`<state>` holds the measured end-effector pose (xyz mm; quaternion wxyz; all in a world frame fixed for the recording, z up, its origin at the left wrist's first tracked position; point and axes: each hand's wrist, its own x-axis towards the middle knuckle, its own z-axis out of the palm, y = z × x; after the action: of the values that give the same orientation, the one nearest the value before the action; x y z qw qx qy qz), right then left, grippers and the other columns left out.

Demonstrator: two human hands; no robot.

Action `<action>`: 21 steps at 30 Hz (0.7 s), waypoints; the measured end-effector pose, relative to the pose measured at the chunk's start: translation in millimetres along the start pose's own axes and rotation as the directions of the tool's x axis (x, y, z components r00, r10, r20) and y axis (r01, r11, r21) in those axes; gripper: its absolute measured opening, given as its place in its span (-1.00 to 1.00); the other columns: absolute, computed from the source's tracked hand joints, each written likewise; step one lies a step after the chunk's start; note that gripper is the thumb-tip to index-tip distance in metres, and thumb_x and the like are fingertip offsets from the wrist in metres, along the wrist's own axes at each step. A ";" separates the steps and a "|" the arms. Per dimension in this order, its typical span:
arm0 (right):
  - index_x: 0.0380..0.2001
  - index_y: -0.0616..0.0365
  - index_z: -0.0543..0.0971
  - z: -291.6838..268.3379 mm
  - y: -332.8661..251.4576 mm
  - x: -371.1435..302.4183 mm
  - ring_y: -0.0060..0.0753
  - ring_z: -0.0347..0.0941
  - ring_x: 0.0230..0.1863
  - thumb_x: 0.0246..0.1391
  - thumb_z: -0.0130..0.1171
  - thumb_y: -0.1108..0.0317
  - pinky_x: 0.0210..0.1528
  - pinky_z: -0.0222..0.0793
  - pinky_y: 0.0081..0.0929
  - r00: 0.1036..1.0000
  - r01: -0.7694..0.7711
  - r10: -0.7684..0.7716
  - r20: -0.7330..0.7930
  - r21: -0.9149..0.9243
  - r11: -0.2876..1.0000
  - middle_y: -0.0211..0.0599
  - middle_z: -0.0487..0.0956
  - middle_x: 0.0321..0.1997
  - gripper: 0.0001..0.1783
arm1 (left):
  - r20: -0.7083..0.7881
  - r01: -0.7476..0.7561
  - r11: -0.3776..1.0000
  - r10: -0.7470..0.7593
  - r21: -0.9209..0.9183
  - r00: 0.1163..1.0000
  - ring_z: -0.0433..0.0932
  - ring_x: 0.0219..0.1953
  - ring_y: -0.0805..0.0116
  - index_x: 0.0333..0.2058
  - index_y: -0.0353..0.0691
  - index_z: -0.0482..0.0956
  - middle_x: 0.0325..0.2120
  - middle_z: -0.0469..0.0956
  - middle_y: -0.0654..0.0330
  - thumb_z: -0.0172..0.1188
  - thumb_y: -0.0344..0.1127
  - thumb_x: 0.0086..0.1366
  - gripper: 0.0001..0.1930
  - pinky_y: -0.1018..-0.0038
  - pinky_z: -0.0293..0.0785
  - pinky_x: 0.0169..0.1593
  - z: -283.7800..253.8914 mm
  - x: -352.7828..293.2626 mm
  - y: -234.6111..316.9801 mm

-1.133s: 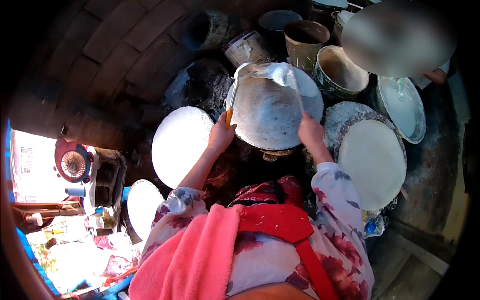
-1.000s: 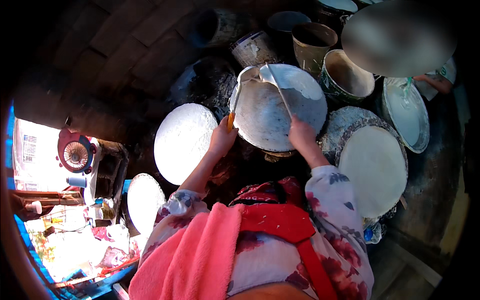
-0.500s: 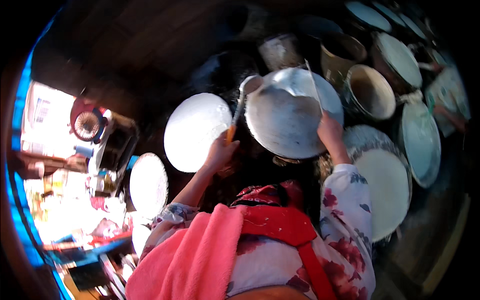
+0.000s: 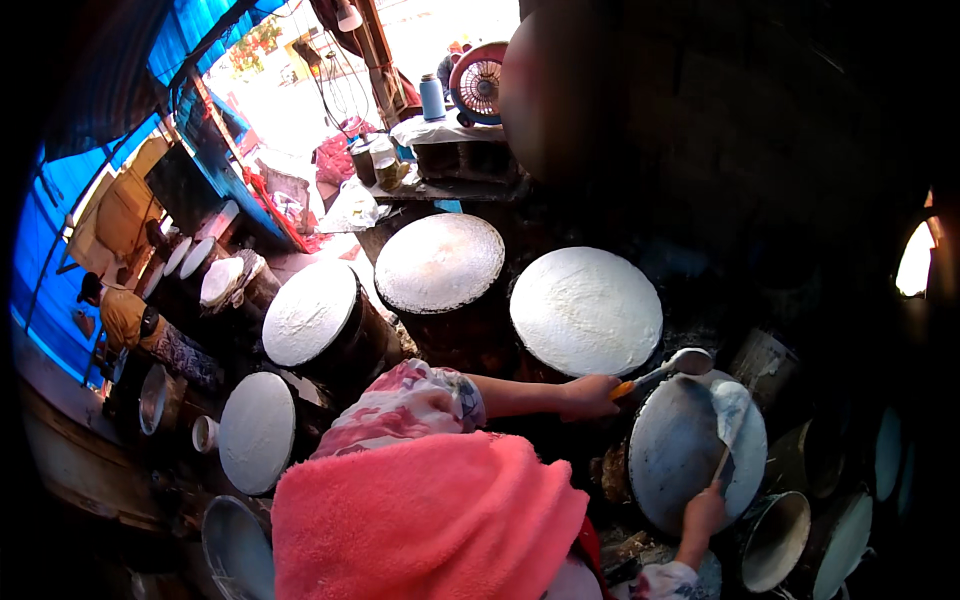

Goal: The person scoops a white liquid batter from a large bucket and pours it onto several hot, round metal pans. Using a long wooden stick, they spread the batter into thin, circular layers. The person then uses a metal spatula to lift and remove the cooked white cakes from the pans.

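My left hand [image 4: 588, 397] is closed around the orange handle of a ladle [image 4: 690, 362], whose bowl is over the far edge of a round griddle [image 4: 662, 465]. In my closed right hand [image 4: 703, 513] is a long thin stick [image 4: 727, 452], slanting over the griddle's right half. Part of the griddle top looks grey and bare; a pale, wet-looking layer [image 4: 735, 405] covers its upper right. Just beyond my left hand stands another round top coated white [image 4: 586, 312].
More white-coated round tops, one on a dark drum [image 4: 440, 262], stand to the left. An open pot [image 4: 775, 540] is right of my right hand. A fan [image 4: 480, 85] and a blue bottle [image 4: 432, 97] sit on a far ledge. Another person [image 4: 130, 315] is at far left.
My view has swung left, bringing more drums and another person into sight. Both hands keep their tools at the same griddle; the stick now lies lower across its right half.
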<state>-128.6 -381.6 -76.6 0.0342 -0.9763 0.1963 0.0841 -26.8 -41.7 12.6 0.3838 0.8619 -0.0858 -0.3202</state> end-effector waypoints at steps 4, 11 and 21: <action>0.07 0.18 0.33 12.1 8.5 -21.5 0.09 0.50 -0.27 0.08 -0.07 0.39 -0.21 0.37 -0.06 0.978 0.179 -0.169 -0.125 0.071 0.981 0.03 0.57 -0.32 -0.56 | -0.028 0.010 1.000 -0.010 -0.020 1.000 0.55 -0.44 0.11 0.01 -0.26 0.30 -0.41 0.51 0.00 0.14 -0.16 0.15 -0.50 0.28 0.48 -0.43 -0.4 -8.1 -15.6; 0.00 0.11 0.38 -1.8 39.5 1.4 0.10 0.51 -0.32 0.11 -0.07 0.32 -0.29 0.38 -0.04 0.995 0.088 -0.081 -0.059 0.115 0.989 0.03 0.57 -0.40 -0.64 | 0.043 0.061 0.997 -0.059 -0.049 0.997 0.37 -0.77 0.32 -0.09 -0.24 0.32 -0.68 0.40 0.15 0.14 -0.12 0.18 -0.58 0.39 0.30 -0.77 -5.3 -26.5 10.0; 0.04 0.20 0.33 -7.2 45.8 8.8 0.05 0.53 -0.35 0.05 -0.14 0.42 -0.28 0.39 -0.04 0.991 0.127 -0.119 -0.057 0.160 0.979 -0.01 0.58 -0.44 -0.57 | 0.037 0.119 0.940 -0.113 -0.320 0.993 0.23 -0.78 0.59 0.07 -0.27 0.27 -0.67 0.30 0.36 0.12 -0.22 0.23 -0.52 0.62 0.16 -0.71 2.4 -37.0 -10.8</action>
<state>-137.4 -427.8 -72.7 0.1144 -0.9823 0.1425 0.0422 -58.2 -21.1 21.7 0.4986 0.7884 0.0150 -0.3600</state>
